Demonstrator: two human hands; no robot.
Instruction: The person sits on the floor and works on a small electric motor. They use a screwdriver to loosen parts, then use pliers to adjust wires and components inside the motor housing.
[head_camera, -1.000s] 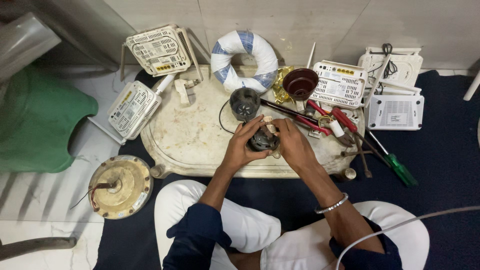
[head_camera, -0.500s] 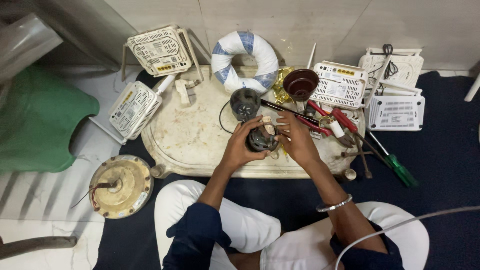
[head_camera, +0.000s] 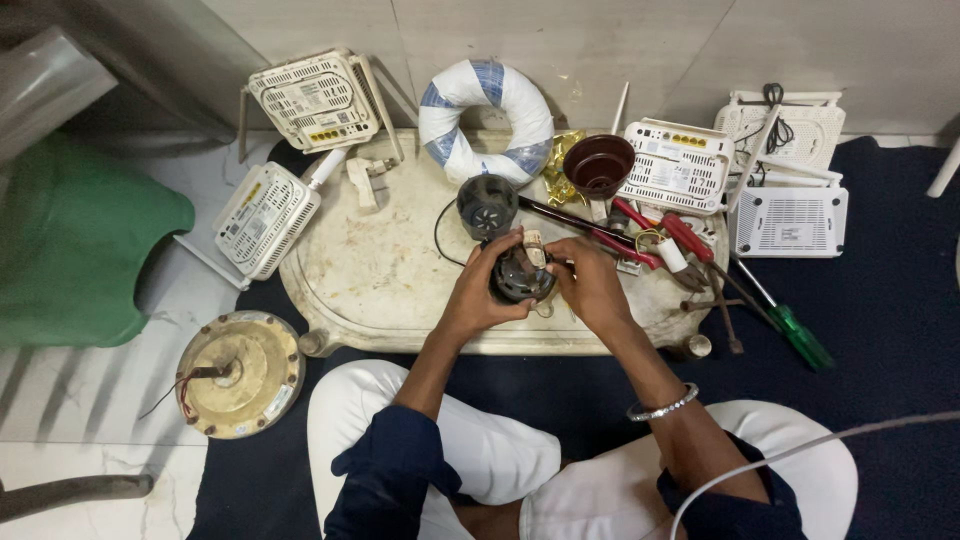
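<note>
Since a second ago my right hand (head_camera: 592, 285) has shifted a little toward the top of the small dark motor (head_camera: 520, 277), while my left hand (head_camera: 478, 290) has stayed wrapped around its left side. Both hands are clenched on that motor: the left cups and steadies the body, the right pinches at a pale connector piece on its upper edge, though I cannot tell exactly which part the fingertips have. It sits at the middle of the worn cream surface (head_camera: 390, 280), just in front of a round black housing (head_camera: 487, 205) that lies apart from it, a thin black wire curving off to the left. Judging from that, the unit is already opened up and I am somewhere in the middle of working on its inner part; nothing is reassembled. Red-handled pliers (head_camera: 650, 235) lie just beside my right hand, a green screwdriver (head_camera: 797, 335) farther right on the dark floor mat, both untouched.
</note>
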